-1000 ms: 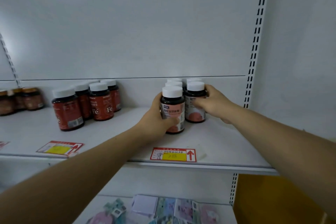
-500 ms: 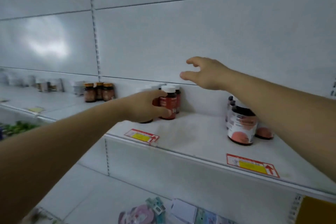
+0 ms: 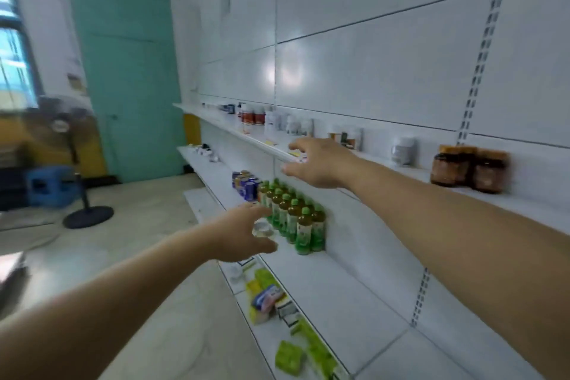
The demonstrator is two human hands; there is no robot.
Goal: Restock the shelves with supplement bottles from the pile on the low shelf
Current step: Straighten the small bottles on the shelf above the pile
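Note:
Both my hands hang in the air in front of the shelving, fingers spread and holding nothing. My left hand [image 3: 243, 234] is low, in front of the green drink bottles; a small white round thing [image 3: 261, 229] shows between its thumb and fingers, too blurred to identify. My right hand [image 3: 317, 163] is higher, by the front edge of the upper shelf [image 3: 521, 203]. Supplement bottles stand along that shelf: dark brown jars [image 3: 462, 166] to the right, a white jar [image 3: 402, 151], and red-labelled bottles [image 3: 253, 116] farther left.
Green drink bottles [image 3: 293, 219] and blue cans [image 3: 245, 185] fill the middle shelf. Coloured boxes [image 3: 265, 296] lie on the low shelf. A standing fan [image 3: 80, 163], a blue stool [image 3: 46, 185] and a teal door [image 3: 129, 71] are off to the left.
My view has swung left along the aisle. Both hands have left the bottles on the upper shelf and now hang empty in the air.

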